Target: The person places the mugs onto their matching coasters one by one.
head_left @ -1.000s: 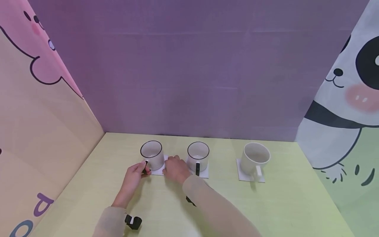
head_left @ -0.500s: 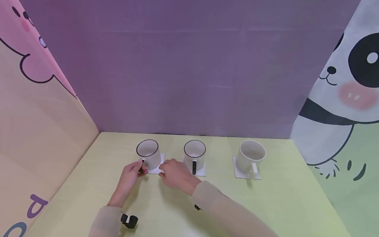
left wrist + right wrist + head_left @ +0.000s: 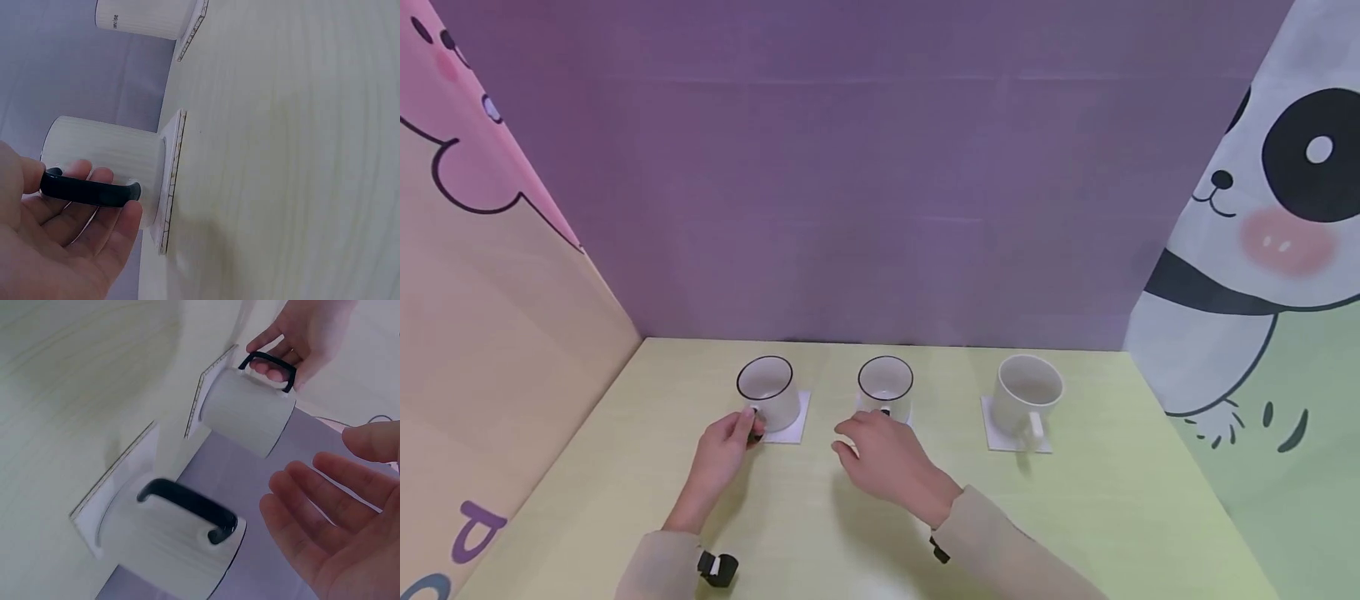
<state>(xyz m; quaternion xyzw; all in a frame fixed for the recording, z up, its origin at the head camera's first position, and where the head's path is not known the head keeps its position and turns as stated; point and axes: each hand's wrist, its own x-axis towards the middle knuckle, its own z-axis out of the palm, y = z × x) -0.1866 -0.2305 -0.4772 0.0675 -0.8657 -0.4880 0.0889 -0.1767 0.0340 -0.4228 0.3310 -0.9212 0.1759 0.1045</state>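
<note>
The left mug [image 3: 781, 407], white with a black rim, stands upright on a square white coaster [image 3: 794, 427]. My left hand [image 3: 721, 454] holds its black handle [image 3: 87, 190], thumb at the top end and fingers passing behind it. A similar middle mug [image 3: 884, 385] also has a black handle [image 3: 190, 501] and sits on its own coaster [image 3: 119, 478]. In front of this mug is my right hand [image 3: 891, 458], which partly hides it in the head view. Its fingers [image 3: 331, 487] are loosely extended in the right wrist view and hold nothing.
A plain white mug [image 3: 1026, 396] with a white handle stands on a third coaster [image 3: 1000, 435] to the right. The pale wooden table [image 3: 805, 533] meets a purple backdrop [image 3: 865, 208] behind the mugs. Printed panels flank both sides.
My right hand has drawn off the left mug's coaster, moving right and nearer to me in front of the middle mug. My left hand stays on its handle. The head view has shifted slightly.
</note>
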